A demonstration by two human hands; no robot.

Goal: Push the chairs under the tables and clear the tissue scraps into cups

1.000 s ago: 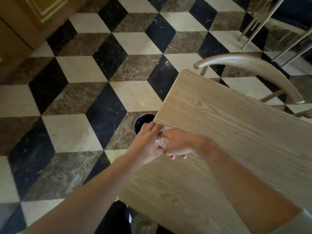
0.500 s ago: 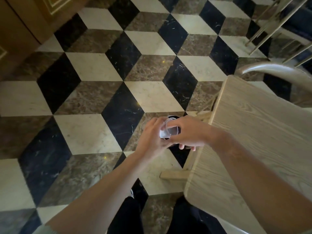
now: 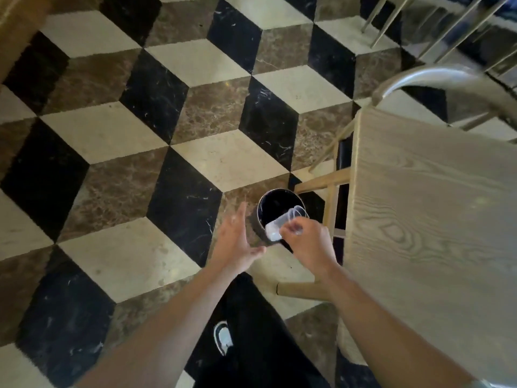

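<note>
My right hand (image 3: 309, 242) grips a clear plastic cup (image 3: 288, 222) with white tissue in its bottom, tilted with its mouth toward a black round bin (image 3: 275, 204) on the floor. The cup hangs over the bin's near rim. My left hand (image 3: 237, 245) is open with fingers spread, just left of the bin and apart from the cup. A light wooden table (image 3: 430, 225) fills the right side. A chair with a curved metal back (image 3: 436, 77) stands at the table's far end.
The floor is marble in black, brown and cream diamonds (image 3: 112, 130). Wooden table legs and a rail (image 3: 321, 183) stand right of the bin. More chair legs (image 3: 436, 26) show at the top right. My dark trousers and shoe (image 3: 223, 337) are below.
My left hand let go of the cup and opened to the left. My right hand carried the cup off the table edge, down over the bin, and tipped it.
</note>
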